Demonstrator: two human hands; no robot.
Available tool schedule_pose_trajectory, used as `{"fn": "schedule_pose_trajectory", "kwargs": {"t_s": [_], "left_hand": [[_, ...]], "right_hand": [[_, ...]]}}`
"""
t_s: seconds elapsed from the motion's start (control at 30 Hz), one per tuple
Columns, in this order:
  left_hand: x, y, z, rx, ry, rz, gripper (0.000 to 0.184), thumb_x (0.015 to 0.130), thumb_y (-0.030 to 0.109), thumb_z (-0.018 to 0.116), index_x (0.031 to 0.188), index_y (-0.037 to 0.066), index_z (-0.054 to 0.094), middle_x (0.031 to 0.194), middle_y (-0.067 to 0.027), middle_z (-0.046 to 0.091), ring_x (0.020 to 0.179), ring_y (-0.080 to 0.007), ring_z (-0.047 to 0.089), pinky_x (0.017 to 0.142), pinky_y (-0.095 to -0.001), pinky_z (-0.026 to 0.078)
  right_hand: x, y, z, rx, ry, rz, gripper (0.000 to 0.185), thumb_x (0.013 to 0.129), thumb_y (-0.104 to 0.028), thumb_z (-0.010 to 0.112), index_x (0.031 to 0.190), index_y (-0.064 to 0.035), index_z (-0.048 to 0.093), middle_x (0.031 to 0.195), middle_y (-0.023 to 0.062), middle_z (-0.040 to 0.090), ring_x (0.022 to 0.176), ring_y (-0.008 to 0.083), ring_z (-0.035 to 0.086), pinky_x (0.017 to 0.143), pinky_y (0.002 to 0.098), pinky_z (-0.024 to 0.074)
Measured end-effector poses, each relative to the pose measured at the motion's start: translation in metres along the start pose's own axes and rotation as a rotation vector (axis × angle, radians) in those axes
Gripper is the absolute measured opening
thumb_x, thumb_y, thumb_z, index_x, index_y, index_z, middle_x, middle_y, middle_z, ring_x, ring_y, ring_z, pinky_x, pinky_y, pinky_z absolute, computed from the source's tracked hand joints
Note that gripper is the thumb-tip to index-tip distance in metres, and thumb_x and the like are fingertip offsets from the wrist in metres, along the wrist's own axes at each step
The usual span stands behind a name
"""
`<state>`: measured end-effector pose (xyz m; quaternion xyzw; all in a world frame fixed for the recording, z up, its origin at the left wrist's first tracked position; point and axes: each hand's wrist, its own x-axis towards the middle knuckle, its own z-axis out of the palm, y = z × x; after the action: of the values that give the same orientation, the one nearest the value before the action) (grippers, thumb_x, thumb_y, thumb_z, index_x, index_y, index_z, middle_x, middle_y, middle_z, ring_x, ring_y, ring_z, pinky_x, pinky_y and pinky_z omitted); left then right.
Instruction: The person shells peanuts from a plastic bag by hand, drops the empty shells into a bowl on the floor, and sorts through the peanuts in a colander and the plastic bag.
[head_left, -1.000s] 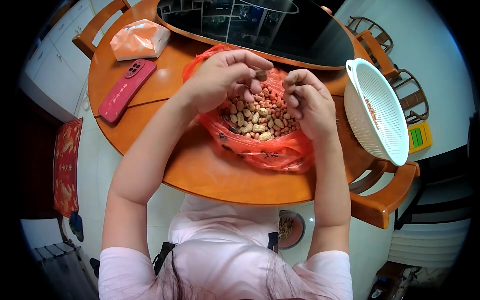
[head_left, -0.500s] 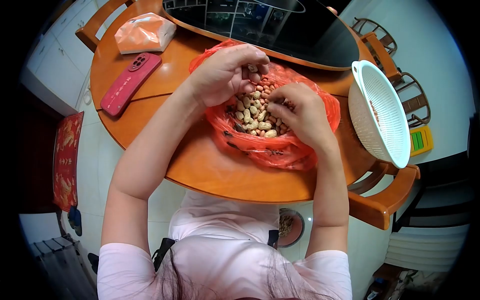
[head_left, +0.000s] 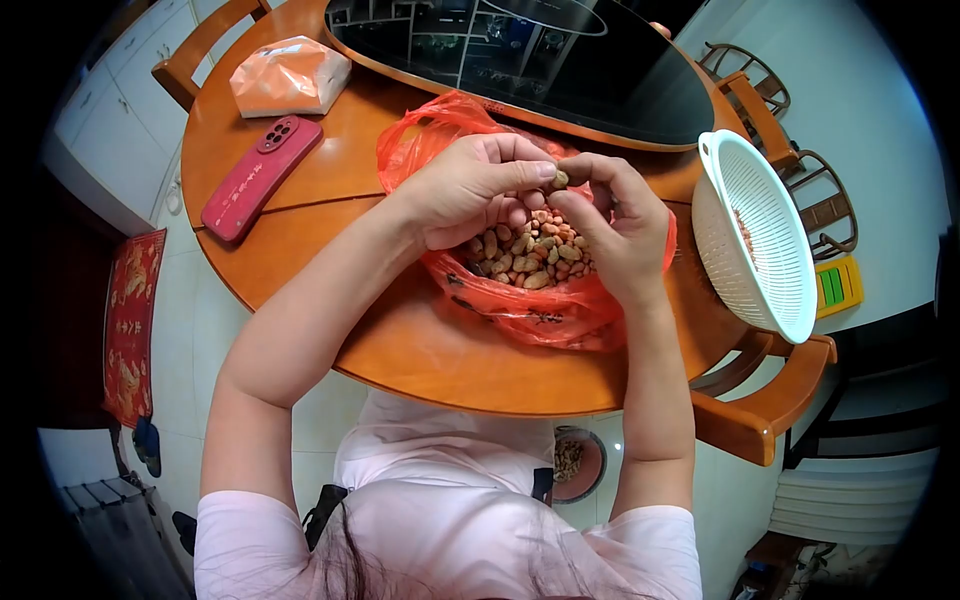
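Observation:
Between the fingertips of both hands is a peanut in its shell, held above an open red plastic bag. My left hand pinches it from the left with thumb and fingers. From the right, my right hand closes on it with thumb and forefinger. Inside the bag lies a heap of peanuts, some in tan shells and others bare and reddish. The hands hide the upper part of the heap.
A white colander with some reddish kernels stands at the table's right edge. A red phone and an orange tissue pack lie at left. A dark glossy turntable is behind the bag. On the floor sits a bowl of shells.
My hands have come together over the bag, the right one rising from the heap to the peanut. My left hand has lowered and moved right. The camera view has shifted slightly.

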<state>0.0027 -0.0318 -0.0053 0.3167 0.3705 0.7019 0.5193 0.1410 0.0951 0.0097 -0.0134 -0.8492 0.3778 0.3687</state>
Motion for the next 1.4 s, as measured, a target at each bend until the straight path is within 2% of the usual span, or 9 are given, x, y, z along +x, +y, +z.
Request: {"fn": "schedule_pose_trajectory", "kwargs": {"t_s": [0.07, 0.17, 0.47, 0.67, 0.77, 0.83, 0.93, 1.03, 1.4], "left_hand": [[-0.001, 0.001, 0.0, 0.012, 0.007, 0.008, 0.016, 0.09, 0.015, 0.06, 0.098, 0.003, 0.055, 0.082, -0.002, 0.059, 0.069, -0.0063, 0.058, 0.057, -0.0183, 0.05], [-0.001, 0.002, 0.001, 0.061, -0.002, 0.023, 0.016, 0.09, 0.017, 0.06, 0.098, 0.005, 0.054, 0.083, 0.0006, 0.058, 0.07, -0.0043, 0.056, 0.057, -0.018, 0.048], [0.002, -0.005, 0.002, 0.034, 0.064, 0.046, 0.021, 0.09, 0.016, 0.061, 0.105, 0.006, 0.05, 0.086, 0.0002, 0.059, 0.071, -0.0041, 0.057, 0.057, -0.018, 0.048], [0.002, -0.005, 0.004, 0.077, 0.081, 0.072, 0.023, 0.09, 0.016, 0.061, 0.107, 0.005, 0.05, 0.087, 0.0003, 0.059, 0.071, -0.0041, 0.057, 0.057, -0.0181, 0.048], [0.001, -0.006, 0.005, 0.059, 0.075, 0.061, 0.025, 0.09, 0.015, 0.061, 0.108, 0.003, 0.048, 0.087, -0.0016, 0.058, 0.071, -0.0055, 0.057, 0.056, -0.0187, 0.049], [0.0, -0.005, 0.008, 0.019, 0.045, 0.033, 0.028, 0.09, 0.014, 0.06, 0.11, 0.0, 0.047, 0.087, -0.0052, 0.058, 0.071, -0.008, 0.059, 0.056, -0.0195, 0.051], [0.001, -0.007, 0.01, 0.017, -0.059, -0.012, 0.027, 0.091, 0.023, 0.059, 0.108, 0.003, 0.051, 0.086, -0.0004, 0.057, 0.069, -0.0051, 0.055, 0.056, -0.0184, 0.048], [0.0, -0.01, 0.011, 0.001, -0.103, -0.013, 0.028, 0.093, 0.026, 0.057, 0.108, 0.004, 0.051, 0.086, -0.0003, 0.056, 0.067, -0.0052, 0.054, 0.055, -0.018, 0.046], [0.0, -0.001, 0.003, -0.026, -0.001, -0.033, 0.024, 0.088, 0.028, 0.064, 0.096, 0.007, 0.057, 0.079, 0.0009, 0.057, 0.064, -0.0052, 0.051, 0.051, -0.018, 0.04]], "right_hand": [[-0.001, 0.004, -0.001, 0.137, -0.034, 0.106, 0.021, 0.077, -0.003, 0.068, 0.098, -0.003, 0.065, 0.086, 0.0055, 0.063, 0.077, 0.0126, 0.059, 0.065, 0.0245, 0.0458], [0.001, 0.008, 0.003, 0.182, -0.02, 0.015, 0.02, 0.08, -0.002, 0.065, 0.099, -0.0026, 0.065, 0.088, 0.0057, 0.062, 0.078, 0.0111, 0.058, 0.065, 0.024, 0.0447], [0.0, -0.001, 0.003, -0.124, -0.059, -0.066, 0.016, 0.08, -0.003, 0.063, 0.097, -0.0025, 0.064, 0.084, 0.0116, 0.06, 0.077, 0.0253, 0.059, 0.068, 0.033, 0.0472], [0.002, 0.002, 0.004, -0.175, -0.043, -0.195, 0.015, 0.08, -0.005, 0.064, 0.094, -0.003, 0.063, 0.082, 0.0108, 0.06, 0.077, 0.0257, 0.059, 0.065, 0.0329, 0.0465], [0.004, 0.004, 0.002, -0.347, -0.046, -0.272, 0.012, 0.078, -0.006, 0.065, 0.089, -0.003, 0.064, 0.076, 0.0097, 0.059, 0.071, 0.0256, 0.058, 0.062, 0.0333, 0.0455], [0.005, 0.004, 0.003, -0.314, 0.01, -0.347, 0.01, 0.076, -0.006, 0.065, 0.085, -0.0027, 0.063, 0.07, 0.0093, 0.058, 0.066, 0.0256, 0.057, 0.06, 0.0339, 0.0449], [0.004, -0.002, 0.001, -0.312, 0.04, -0.384, 0.007, 0.074, -0.005, 0.064, 0.08, -0.0022, 0.063, 0.065, 0.0089, 0.056, 0.06, 0.0256, 0.055, 0.058, 0.0349, 0.0442], [0.004, -0.004, 0.0, -0.328, 0.042, -0.383, 0.006, 0.073, -0.004, 0.063, 0.079, -0.0024, 0.062, 0.063, 0.009, 0.055, 0.058, 0.0251, 0.054, 0.056, 0.0352, 0.0435], [0.005, 0.008, 0.014, -0.366, 0.1, -0.359, 0.025, 0.066, -0.002, 0.072, 0.089, -0.0062, 0.063, 0.072, 0.0061, 0.057, 0.065, 0.0232, 0.056, 0.056, 0.0325, 0.0451]]}}
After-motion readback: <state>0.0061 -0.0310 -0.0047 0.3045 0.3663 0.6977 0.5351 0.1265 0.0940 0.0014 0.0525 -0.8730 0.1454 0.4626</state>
